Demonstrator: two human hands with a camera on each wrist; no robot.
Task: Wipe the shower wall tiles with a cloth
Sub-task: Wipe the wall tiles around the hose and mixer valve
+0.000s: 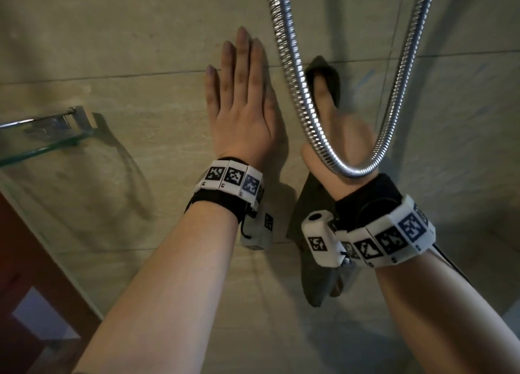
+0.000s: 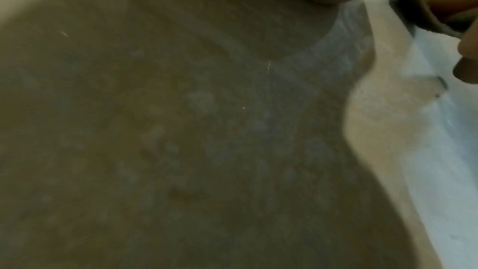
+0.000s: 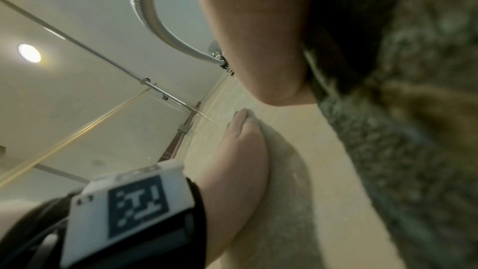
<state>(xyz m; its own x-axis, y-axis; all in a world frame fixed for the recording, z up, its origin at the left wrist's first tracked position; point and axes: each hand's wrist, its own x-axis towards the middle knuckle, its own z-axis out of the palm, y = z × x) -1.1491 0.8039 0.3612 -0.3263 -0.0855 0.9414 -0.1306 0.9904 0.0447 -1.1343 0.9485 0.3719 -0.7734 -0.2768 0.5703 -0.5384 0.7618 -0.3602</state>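
The left hand point(image 1: 239, 103) lies flat and released against the wall tiles point(image 1: 112, 36), fingers straight and together, while the right hand point(image 1: 334, 131) presses a dark cloth point(image 1: 312, 278) to the tiles just beside it. Its fingers are hidden behind the cloth and the shower hose point(image 1: 298, 92), so whether they curl round the cloth cannot be told. The left wrist view is blurred, mostly shadowed tile; a glass shelf point(image 1: 42, 145) juts from the wall at the left, cut off by the frame.
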